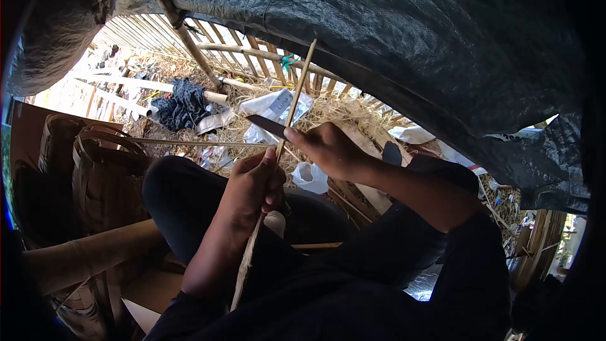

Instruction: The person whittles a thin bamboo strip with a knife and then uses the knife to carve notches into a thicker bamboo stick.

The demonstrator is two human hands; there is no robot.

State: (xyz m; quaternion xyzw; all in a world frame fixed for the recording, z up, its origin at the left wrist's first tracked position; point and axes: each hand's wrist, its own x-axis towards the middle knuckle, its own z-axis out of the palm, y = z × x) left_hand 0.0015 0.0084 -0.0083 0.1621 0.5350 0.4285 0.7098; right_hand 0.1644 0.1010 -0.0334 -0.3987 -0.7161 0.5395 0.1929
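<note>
My left hand (255, 183) is closed round a long, thin bamboo strip (298, 95), which slants from my lap up and away to the right. In my right hand (331, 149) is a knife (266, 126), its dark blade pointing left and lying across the strip just above my left hand. The right thumb presses close to where the blade and strip meet. The knife's handle is hidden inside my fist. Below my left hand the strip's lower end (247, 262) looks rougher and paler, running down over my dark clothing.
Woven baskets (104, 177) and a thick bamboo pole (95, 252) stand at my left. Shavings (341, 113), plastic bags (310, 177) and a dark cloth bundle (183, 106) litter the ground ahead. A dark tarp (410, 38) hangs overhead, with a bamboo slat fence (252, 53) behind.
</note>
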